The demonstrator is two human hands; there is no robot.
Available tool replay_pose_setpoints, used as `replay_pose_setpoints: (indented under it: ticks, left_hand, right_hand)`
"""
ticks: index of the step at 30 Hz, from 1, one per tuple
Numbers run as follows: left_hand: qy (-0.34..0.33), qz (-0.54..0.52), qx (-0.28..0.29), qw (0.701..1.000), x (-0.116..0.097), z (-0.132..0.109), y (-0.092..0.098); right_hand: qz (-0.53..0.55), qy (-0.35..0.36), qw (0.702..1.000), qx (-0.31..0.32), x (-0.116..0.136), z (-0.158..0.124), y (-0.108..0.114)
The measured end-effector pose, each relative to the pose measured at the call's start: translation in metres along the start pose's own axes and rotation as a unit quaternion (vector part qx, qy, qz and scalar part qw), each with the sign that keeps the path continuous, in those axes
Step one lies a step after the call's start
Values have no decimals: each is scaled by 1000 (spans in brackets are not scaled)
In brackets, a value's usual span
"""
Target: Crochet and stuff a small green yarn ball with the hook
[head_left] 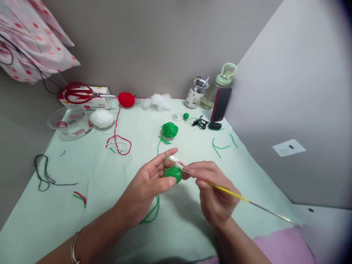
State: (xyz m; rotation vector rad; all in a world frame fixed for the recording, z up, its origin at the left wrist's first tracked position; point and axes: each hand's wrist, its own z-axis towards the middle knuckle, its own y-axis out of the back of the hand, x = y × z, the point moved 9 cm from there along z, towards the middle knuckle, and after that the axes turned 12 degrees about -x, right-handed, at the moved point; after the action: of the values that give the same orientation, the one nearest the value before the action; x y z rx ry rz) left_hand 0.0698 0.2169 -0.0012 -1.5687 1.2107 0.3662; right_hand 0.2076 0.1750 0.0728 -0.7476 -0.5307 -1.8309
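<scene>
Between the thumb and fingers of my left hand sits a small green crocheted ball. A strand of green yarn runs over the raised index finger and back to a green yarn ball on the table. My right hand grips a crochet hook with a yellow handle and a long metal end that points right. The hook's tip is at the crocheted piece; whether it sits inside a stitch I cannot tell. A loose green tail hangs below my left hand.
Along the back are scissors on a box, red yarn, white yarn, white stuffing, a pen cup, a bottle and a phone. Dark cord lies left; green scraps lie right.
</scene>
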Motion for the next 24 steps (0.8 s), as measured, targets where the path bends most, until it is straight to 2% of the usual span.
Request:
replay_pose_setpoints:
  ticks: [5,8,12,14,15,17,19,20,22,24]
  left_hand:
    - [-16,66,-15,998,-7,3,10]
    - [-20,87,-6,996,-13,4,11]
    - [-29,93,10,995,-16,5,9]
    - [-49,98,3,994,-15,5,8]
    - [-59,101,-4,993,-13,4,7]
    - [-67,107,-21,992,-8,3,6]
    - [-49,99,-26,993,0,1,5]
    - [-31,89,-19,995,5,1,3]
    - [11,58,7,998,11,-1,-1]
    - [42,25,29,998,12,-1,-3]
  right_hand:
    - [53,-69,996,-10,-15,-1,7]
    - [91,-134,987,-23,-27,4,9]
    - [177,-255,950,-14,-44,6,-1]
    - [173,-267,948,5,-44,3,-8]
    - [133,-240,962,10,-41,1,-9]
    - [-19,-119,993,1,-26,-3,-6]
    - [-172,39,983,-41,-1,-9,-2]
    - [-196,81,976,-45,6,-13,-4]
    - [-193,100,975,-45,11,-15,-5]
    - [-147,58,987,-33,6,-11,-5]
